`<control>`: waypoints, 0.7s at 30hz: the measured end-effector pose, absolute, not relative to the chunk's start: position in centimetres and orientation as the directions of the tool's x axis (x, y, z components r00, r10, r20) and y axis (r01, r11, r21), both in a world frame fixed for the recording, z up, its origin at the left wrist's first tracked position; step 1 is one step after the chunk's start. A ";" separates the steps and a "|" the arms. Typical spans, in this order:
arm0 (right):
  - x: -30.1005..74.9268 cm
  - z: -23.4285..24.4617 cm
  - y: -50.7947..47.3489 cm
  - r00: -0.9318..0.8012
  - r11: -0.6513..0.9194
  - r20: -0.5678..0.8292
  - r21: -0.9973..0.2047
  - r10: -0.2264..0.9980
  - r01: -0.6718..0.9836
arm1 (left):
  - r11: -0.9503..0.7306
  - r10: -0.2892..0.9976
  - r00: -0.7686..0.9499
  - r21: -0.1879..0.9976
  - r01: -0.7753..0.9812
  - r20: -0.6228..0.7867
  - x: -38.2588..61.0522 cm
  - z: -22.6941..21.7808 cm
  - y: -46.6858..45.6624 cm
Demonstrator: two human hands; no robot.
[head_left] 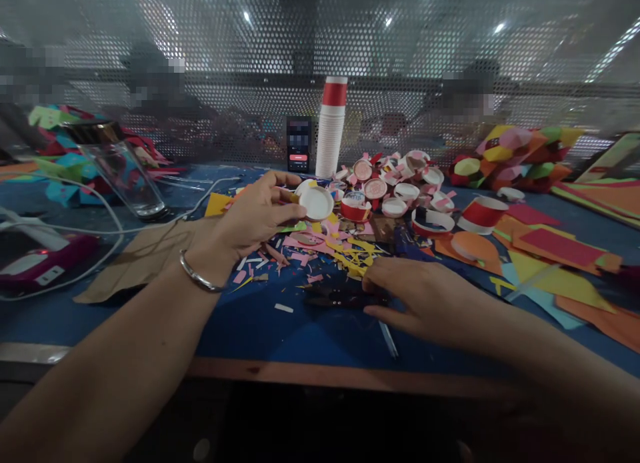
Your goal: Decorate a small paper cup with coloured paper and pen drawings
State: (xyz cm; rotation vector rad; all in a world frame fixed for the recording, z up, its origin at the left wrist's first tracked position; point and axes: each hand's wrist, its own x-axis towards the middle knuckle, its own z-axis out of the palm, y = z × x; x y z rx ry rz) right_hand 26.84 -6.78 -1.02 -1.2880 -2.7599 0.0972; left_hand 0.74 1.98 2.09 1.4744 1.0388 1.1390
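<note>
My left hand (257,213) pinches a shallow white paper cup base (316,203) between thumb and fingers, its round face turned towards me. A bit of yellow paper shows at the base's upper edge. Low over the table, my right hand (407,293) has its thumb and fingers around the right end of a dark, flat tool (340,296) with small rivets; its exact kind is hard to make out. A pen (389,339) lies just below that hand. Yellow paper strips (355,255) and pink scraps (300,257) are scattered between both hands.
Behind the scraps are a heap of cut cup pieces (375,188), a tall cup stack (331,133) and a phone (299,146). A glass bottle (125,173), cable and purple power strip (47,263) stand left. Coloured paper sheets (560,249) lie right.
</note>
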 end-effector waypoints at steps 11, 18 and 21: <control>31.3 -0.7 -8.7 -0.430 0.465 0.189 -0.229 0.883 0.855 | -0.182 0.878 0.474 0.962 0.206 0.064 -3.3 4.2 1.7; 35.9 -4.4 -11.9 -0.141 0.213 0.267 -0.263 0.953 0.941 | -0.311 0.614 0.787 0.896 0.318 -0.066 -0.9 2.4 0.6; 36.3 -5.4 -13.0 -0.075 0.148 0.263 -0.270 0.962 0.952 | -0.382 0.579 0.799 0.813 0.440 -0.161 0.9 1.0 0.0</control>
